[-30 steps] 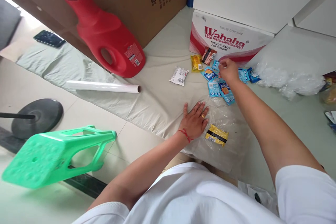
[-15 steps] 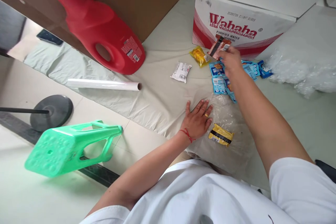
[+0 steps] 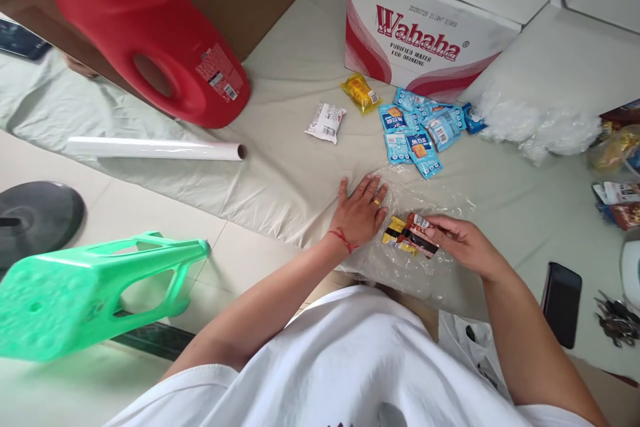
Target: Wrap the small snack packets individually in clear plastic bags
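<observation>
My left hand lies flat with spread fingers at the left edge of a clear plastic sheet. Between thumb and fingers, my right hand holds a brown and red packet over the sheet. That packet partly covers a yellow packet with a black band. Farther back, several blue snack packets lie in a loose group. A yellow-orange packet is left of them, and a white packet lies farther left.
A Wahaha carton stands behind the packets. Red jug, white roll and green stool are left. Bubble wrap, a black phone and keys are right.
My right hand has come back from beside the carton, bringing the brown packet over the yellow one. My left hand stays flat. The view has shifted to the right.
</observation>
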Tool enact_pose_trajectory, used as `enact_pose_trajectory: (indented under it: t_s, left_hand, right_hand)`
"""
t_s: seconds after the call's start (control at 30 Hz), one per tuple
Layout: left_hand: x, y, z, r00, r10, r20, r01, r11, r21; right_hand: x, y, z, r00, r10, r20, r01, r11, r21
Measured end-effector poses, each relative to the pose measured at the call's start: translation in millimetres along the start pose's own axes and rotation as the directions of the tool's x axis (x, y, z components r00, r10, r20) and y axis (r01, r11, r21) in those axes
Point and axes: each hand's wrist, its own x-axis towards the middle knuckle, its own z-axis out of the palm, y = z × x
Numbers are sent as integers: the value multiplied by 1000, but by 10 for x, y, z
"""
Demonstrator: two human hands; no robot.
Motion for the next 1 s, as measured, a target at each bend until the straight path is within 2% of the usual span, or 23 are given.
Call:
enact_pose_trajectory:
  t_s: [0.07,0.13,0.2,0.3,0.43,0.63,0.73,1.0]
  left_hand:
    - [-2,3,1,1000,-2,-3,2,1000,1]
    - [-5,6,3,1000,-4,-10,4,1000,3]
    - [-8,7,6,1000,-5,-16,5,1000,4]
    - [-11,8,10,1000,-5,-22,5,1000,7]
    - [-7,5,11,1000,-4,-21,4,1000,3]
    - [1,4,6,1000,0,-17,0,1000,-8]
    - [-2,3,9,1000,-2,-13,2,1000,-4]
    - [-12,4,16,999,0,-36,0,1000,-2]
  right_hand:
    - [13,-10,106,994,-89,-59,78,982,-174]
    - [38,-12,197,974,-183,-131,121,918,-379]
    - [35,-8,272,949,-251,-191,112,834,-540]
    - [-33,-3,360,933,-295,-208,94,754,-650]
    - [-145,-6,459,945,-289,-154,94,690,-717]
    - [-193,-59,702,929,-262,-260,-37,633,-773]
    - [-176,-68,799,919,-277,-282,-58,612,-789]
    - [-148,-32,713,919,-297,-259,-2,653,-758]
